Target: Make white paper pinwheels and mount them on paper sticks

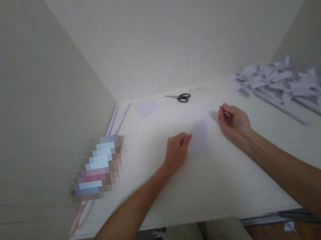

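A pale lavender piece of paper (200, 136) is pinched at its left edge by my left hand (177, 151), just above the white table. One corner of the paper points up and to the right. To the right of the paper, my right hand (235, 120) is turned partly palm up, its fingers curled in and the thumb against them. Whether anything small sits in those fingers I cannot make out. Beyond both hands lie scissors (181, 97) with black handles. Another lavender paper square (147, 108) lies flat at the back left.
Several paper pinwheels (279, 81) on pale sticks are piled at the right. Thin rods (112, 119) lie by the left wall, behind a blurred-out object (96, 168). A small scrap (146, 128) is on the table (167, 200). Paper (289, 226) lies on the floor.
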A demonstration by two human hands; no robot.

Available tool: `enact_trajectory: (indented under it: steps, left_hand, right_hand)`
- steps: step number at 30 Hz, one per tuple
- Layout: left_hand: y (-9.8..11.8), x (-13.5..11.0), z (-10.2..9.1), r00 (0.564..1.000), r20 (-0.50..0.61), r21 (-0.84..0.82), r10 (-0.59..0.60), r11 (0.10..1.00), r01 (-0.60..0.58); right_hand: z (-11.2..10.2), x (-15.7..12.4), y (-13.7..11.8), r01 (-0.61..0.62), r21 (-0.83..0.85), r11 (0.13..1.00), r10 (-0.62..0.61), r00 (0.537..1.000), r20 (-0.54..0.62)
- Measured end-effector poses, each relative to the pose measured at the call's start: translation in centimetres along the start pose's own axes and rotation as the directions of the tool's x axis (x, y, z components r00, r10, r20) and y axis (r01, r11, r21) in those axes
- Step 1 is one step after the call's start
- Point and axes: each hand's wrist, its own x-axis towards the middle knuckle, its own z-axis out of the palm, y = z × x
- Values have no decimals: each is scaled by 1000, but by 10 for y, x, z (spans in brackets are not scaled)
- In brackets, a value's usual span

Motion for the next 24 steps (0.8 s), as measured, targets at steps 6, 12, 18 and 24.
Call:
enact_trajectory:
  steps: [6,12,18,24]
  left_hand:
    - [-6,2,1,994,2,-142,-107,984,106]
    - [-2,-2,5,930,322,-281,-176,921,271]
    - [1,0,5,976,202,-270,-87,953,141]
    - [8,-4,4,939,289,-283,-188,920,272]
  right_hand:
    - [6,-22,15,84,-302,950,39,924,381]
    - [-2,-22,19,223,-442,869,-10,900,436]
    - [0,-32,23,155,-587,794,241,807,540]
    - [-4,-20,24,196,-464,864,37,894,447]
